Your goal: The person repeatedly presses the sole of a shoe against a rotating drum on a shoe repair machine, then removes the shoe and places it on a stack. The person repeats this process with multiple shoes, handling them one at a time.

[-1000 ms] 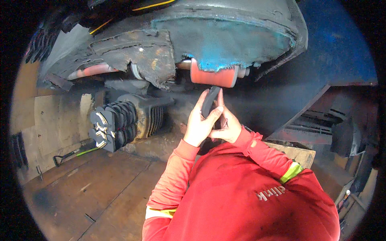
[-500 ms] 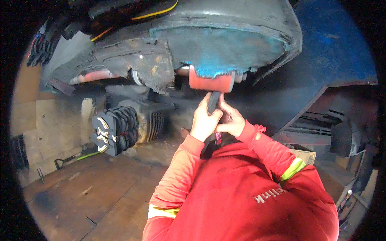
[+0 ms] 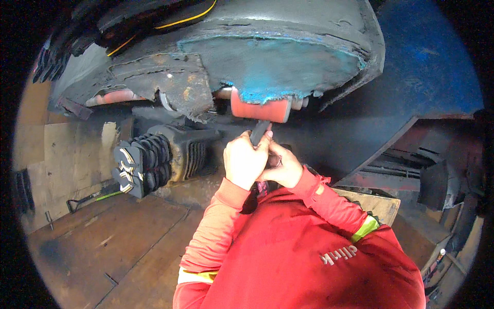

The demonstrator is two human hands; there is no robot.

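A: Both hands are in tight now, right under the red roller (image 3: 260,109). A second ago the dark flat tool (image 3: 259,132) sat lower and tilted, clear of that roller; now its tip is up just below the red end, close to touching.

B: And the left hand (image 3: 244,162)?

A: Wrapped around the tool's lower part, fingers curled shut on it, so that grip is closed. The right hand (image 3: 280,167) has slid in beside it, the two touching; it looks folded round the same tool from the right, but the left hand covers most of it, so I cannot tell how firmly it closes.

B: What does the shift mean for the job?

A: My read is that the lining-up is done and the working stroke at the roller is starting. The tool stands nearly upright, leaning a touch to the right.

B: Anything around them?

A: Overhead, the worn dark underbody (image 3: 288,26) with a patch of flaking teal coating (image 3: 267,67) just above the roller. To the left, a ribbed black part (image 3: 141,162) and a finned housing (image 3: 193,152) beside it. Far left on the wooden floor (image 3: 103,232) lies a green-handled tool (image 3: 95,196), well apart from the hands.

B: Containers?

A: Only one candidate: a wooden box (image 3: 373,203) near the right sleeve. Just its top edge shows; what is inside is hidden.
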